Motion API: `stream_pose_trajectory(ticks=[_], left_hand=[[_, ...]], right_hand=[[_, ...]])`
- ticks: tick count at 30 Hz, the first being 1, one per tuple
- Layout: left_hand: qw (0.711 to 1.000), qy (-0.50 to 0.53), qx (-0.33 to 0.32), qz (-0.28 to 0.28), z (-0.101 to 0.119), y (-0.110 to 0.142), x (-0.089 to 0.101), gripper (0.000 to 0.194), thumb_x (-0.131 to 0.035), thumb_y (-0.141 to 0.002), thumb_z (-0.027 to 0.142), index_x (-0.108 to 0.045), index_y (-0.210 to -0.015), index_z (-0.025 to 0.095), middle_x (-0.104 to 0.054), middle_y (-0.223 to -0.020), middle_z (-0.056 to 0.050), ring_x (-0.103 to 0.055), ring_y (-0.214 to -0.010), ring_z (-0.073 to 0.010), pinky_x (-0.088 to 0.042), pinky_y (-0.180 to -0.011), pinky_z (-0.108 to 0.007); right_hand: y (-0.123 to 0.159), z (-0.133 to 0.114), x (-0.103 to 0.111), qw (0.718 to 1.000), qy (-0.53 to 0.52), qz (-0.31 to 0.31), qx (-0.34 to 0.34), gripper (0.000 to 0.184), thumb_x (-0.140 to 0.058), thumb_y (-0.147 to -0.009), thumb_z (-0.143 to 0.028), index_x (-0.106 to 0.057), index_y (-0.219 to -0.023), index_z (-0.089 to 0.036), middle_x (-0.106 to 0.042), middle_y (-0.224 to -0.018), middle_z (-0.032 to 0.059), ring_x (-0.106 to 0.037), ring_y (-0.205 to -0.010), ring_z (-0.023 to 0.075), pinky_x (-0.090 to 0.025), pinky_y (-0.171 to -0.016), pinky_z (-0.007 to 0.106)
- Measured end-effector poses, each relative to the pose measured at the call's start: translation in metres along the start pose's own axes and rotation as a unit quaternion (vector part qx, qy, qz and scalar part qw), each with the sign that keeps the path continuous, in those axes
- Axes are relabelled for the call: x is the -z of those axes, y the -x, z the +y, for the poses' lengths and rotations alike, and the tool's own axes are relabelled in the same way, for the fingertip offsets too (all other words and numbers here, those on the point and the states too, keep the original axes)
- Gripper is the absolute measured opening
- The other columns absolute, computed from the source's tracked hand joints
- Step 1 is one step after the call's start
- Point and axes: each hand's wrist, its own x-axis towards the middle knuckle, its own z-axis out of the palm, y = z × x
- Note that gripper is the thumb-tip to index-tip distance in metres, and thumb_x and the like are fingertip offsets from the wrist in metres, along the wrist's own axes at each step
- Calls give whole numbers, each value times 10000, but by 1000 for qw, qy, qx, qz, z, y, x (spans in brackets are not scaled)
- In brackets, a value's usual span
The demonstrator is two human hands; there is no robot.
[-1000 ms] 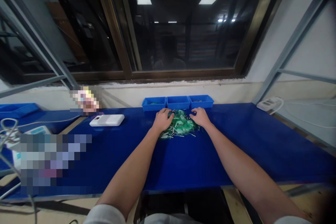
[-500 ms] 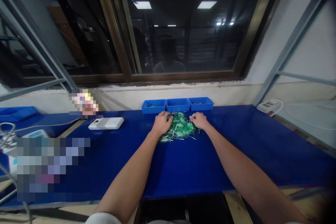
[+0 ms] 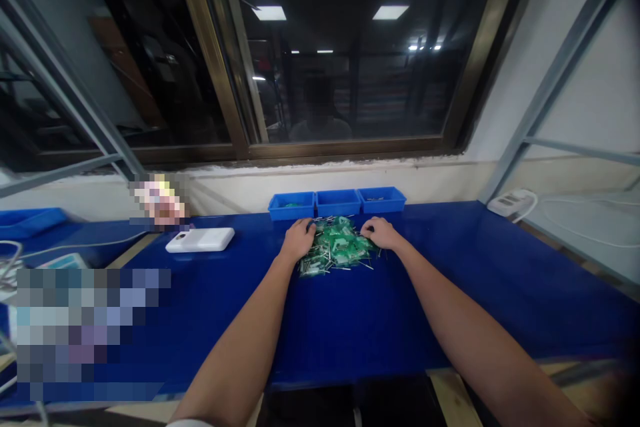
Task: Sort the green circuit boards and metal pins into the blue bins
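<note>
We see the fingers of the left hand (image 3: 297,241) curled at the left edge of the pile of green pieces and thin metallic rods (image 3: 343,248), and those of the right hand (image 3: 384,234) bent at its right edge; whether either grips a piece, we cannot tell. Beneath the pile we have the blue desk (image 3: 350,327), just behind it three blue bins (image 3: 338,205), and well to its left a white device (image 3: 203,240).
</note>
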Motion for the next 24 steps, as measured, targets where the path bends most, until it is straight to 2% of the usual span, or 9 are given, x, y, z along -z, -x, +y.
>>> stream_pose_trajectory(ticks=[4,8,11,15,19,24], left_hand=[[1000,-1,17,-7,-6,-3,-2,428,-325,-903,357,-522,-1234,171,-529,-1291,-83,-462,-1211,-198,-326,-1036,-329],[998,-32,33,-32,0,-1,3,523,-355,-876,488,-461,-1291,187,-467,-1354,-102,-404,-1262,-240,-296,-1039,-390],[997,-59,-3,-57,12,3,8,651,-360,-831,616,-416,-1325,196,-409,-1397,-117,-338,-1301,-273,-266,-1042,-439],[993,-76,-46,-78,26,7,11,750,-337,-793,698,-392,-1343,192,-361,-1426,-126,-289,-1324,-285,-244,-1045,-447],[994,-71,-22,-78,31,7,13,789,-306,-781,726,-376,-1353,187,-370,-1420,-130,-326,-1301,-298,-268,-1026,-442],[992,-82,4,-98,30,-5,10,853,-291,-748,765,-399,-1341,161,-423,-1376,-161,-386,-1250,-345,-306,-983,-475]], right_hand=[[1,0,-2,1000,7,10,3,192,-498,-824,-306,-676,-808,-234,-641,-949,39,-536,-926,202,-374,-799,321],[-1,2,-5,999,16,38,11,265,-433,-873,-338,-650,-794,-208,-650,-913,54,-552,-883,188,-373,-786,301],[-2,1,-5,998,6,65,23,320,-388,-900,-336,-636,-751,-200,-665,-879,55,-570,-863,177,-372,-789,282],[0,-3,0,991,-51,123,30,371,-363,-915,-369,-625,-719,-194,-684,-796,48,-608,-785,159,-385,-739,242],[4,-7,7,983,-86,164,18,427,-374,-898,-452,-610,-653,-194,-672,-681,36,-615,-671,159,-384,-658,234],[6,-8,9,981,-93,167,31,472,-389,-876,-503,-576,-571,-195,-630,-577,29,-589,-588,153,-361,-598,239]])
